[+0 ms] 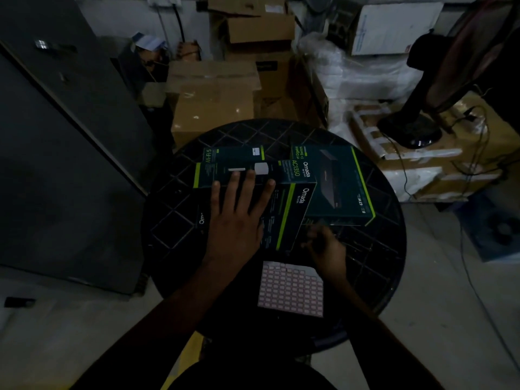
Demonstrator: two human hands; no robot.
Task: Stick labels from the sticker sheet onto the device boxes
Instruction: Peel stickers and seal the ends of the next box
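Your left hand [236, 220] lies flat, open, steadying the near box [284, 215]. Your right hand [323, 246] pinches beside it; contents unclear. The sheet [289, 288], nearest you, is flimsy: peel labels by a corner.

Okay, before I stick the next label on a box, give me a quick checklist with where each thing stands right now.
1. Nearest device box held steady: ok, left hand lies flat on it.
2. Sticker sheet within reach: ok, it lies flat on the round table, just below the right hand.
3. Label peeled and on the fingertips: cannot tell, the right hand is blurred and dim.
4. Spot on the box free: ok, the face beside the green stripe is uncovered.
5. Other boxes labelled: cannot tell, too dark.
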